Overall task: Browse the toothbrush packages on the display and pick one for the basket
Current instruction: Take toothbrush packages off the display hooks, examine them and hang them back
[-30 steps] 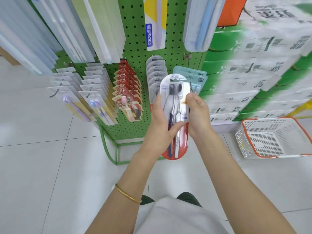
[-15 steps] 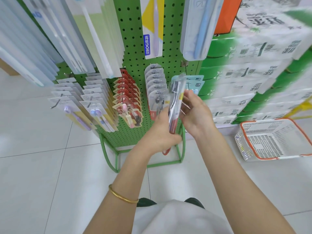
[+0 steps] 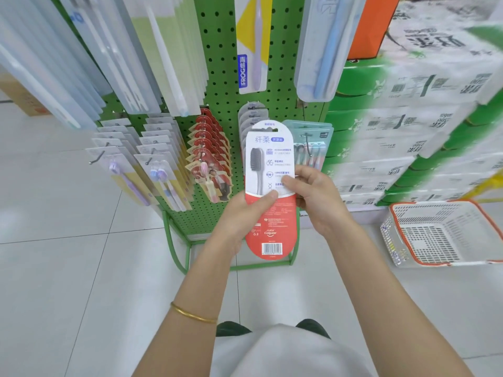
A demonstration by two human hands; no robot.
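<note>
While we stand facing the rack (image 3: 217, 85), we hold one pack (image 3: 269, 191) upright in front of it with both hands, its printed back turned toward us. Our left hand (image 3: 245, 213) grips the pack's left edge, thumb pressed across the card where the white upper part meets the red lower part, the other fingers hidden behind it. Our right hand (image 3: 313, 194) grips the right edge, thumb laid flat on the white part, the rest of the fingers curled behind. A gold bangle (image 3: 192, 314) sits on our left wrist. The card shows a drawn grey brush head near its top and a barcode near its bottom edge.

Behind the pack, more packs hang on the rack's hooks: a grey row (image 3: 251, 115) just above and behind it, a teal row (image 3: 313, 140) touching its right side from behind, a red row (image 3: 212, 153) to its left, and pale rows (image 3: 152, 159) toward the rack's left edge. On the floor (image 3: 68, 268), well apart to our right, sits the basket (image 3: 435, 235), white mesh with an orange rim. Stacked cartons (image 3: 408, 131) rise behind it.
</note>
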